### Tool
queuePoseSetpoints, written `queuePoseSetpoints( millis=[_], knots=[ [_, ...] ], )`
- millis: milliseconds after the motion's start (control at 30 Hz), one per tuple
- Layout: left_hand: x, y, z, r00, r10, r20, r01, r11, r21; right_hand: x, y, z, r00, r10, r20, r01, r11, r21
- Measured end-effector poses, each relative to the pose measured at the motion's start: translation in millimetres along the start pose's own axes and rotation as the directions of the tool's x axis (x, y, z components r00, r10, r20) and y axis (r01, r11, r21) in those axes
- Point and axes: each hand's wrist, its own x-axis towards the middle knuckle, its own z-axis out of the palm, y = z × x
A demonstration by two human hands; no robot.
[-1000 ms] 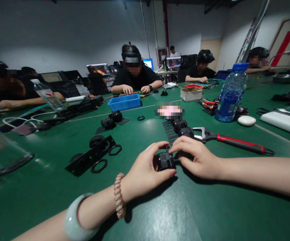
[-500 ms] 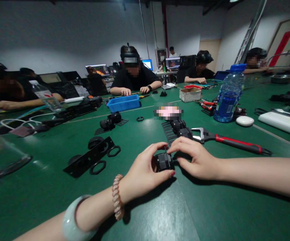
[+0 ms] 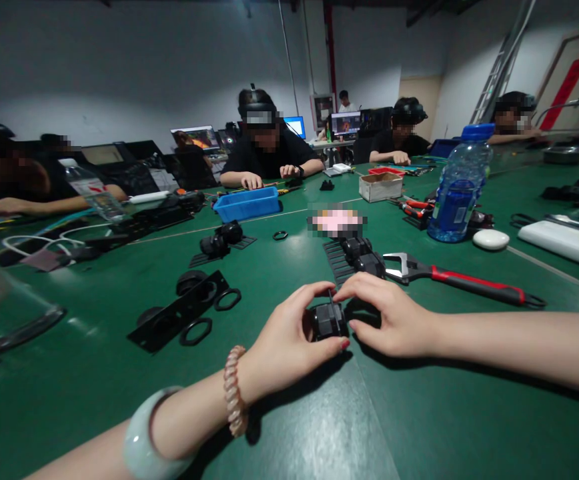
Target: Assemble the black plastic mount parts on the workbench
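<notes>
Gripping black fitting (image 3: 327, 322), near-left of red-handled wrench (image 3: 474, 283);
wrapping left hand (image 3: 287, 337), partly closed, around it; cupping right hand (image 3: 394, 317) half-open at its right end, with hold unclear.

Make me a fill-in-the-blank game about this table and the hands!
The tabletop is coloured ____.
The left hand holds a part coloured ____.
Beyond the right hand lies a wrench with a handle coloured black and ____.
The big bottle at right has a cap coloured ____.
Missing words: green; black; red; blue.
</notes>
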Motion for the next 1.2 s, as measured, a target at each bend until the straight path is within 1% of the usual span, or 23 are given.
queuePoseSetpoints(
  millis=[367,567,667,1200],
  knots=[
    [-0.5,1.2,-0.8,1.000,0.007,-0.011,-0.007,1.000,0.020,0.9,0.7,1.9,1.000,0.017,0.019,-0.018,1.000,0.007],
    [0.2,4.0,-1.6,1.000,-0.009,0.012,0.008,0.999,0.031,0.8,1.1,1.6,0.999,0.035,0.033,-0.035,0.999,0.008],
    [0.0,5.0,-2.0,1.000,-0.010,0.004,0.010,0.999,0.030,0.4,1.3,1.5,0.999,0.042,0.035,-0.042,0.999,0.004],
    [0.4,1.8,0.2,1.000,0.002,0.005,-0.002,1.000,0.008,0.1,0.8,0.4,0.996,0.058,0.060,-0.057,0.998,-0.020]
  ],
)
